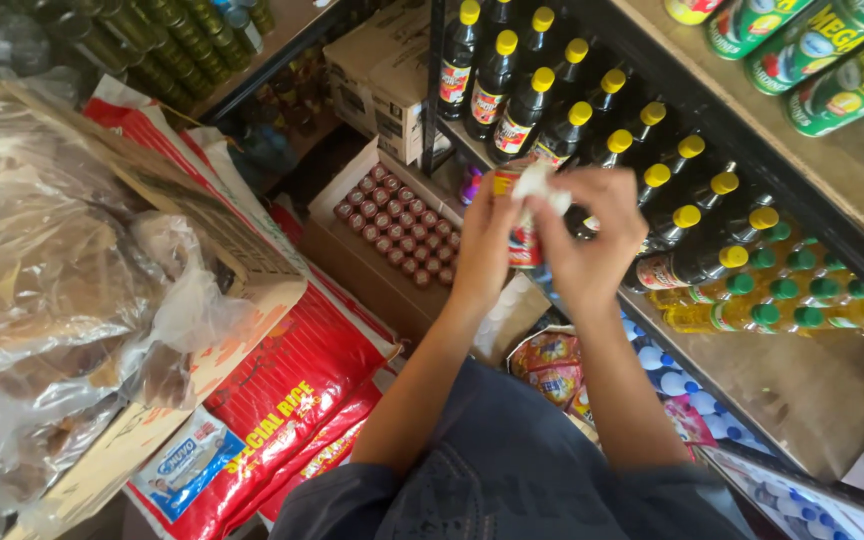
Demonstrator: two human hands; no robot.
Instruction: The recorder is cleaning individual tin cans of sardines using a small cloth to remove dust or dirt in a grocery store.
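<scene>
Item: small red-labelled bottle, held upright between your two hands in front of the far shelf. Left hand: closed around the bottle's body. Right hand: fingers pinching a white cloth against the bottle's top. Step in hand, by the look of it: wiping the bottle (its cap is hidden). Next move calls for a steady left grip while the cloth works round. Nearby: dark yellow-capped bottles on the shelf, red rice sacks near left
</scene>
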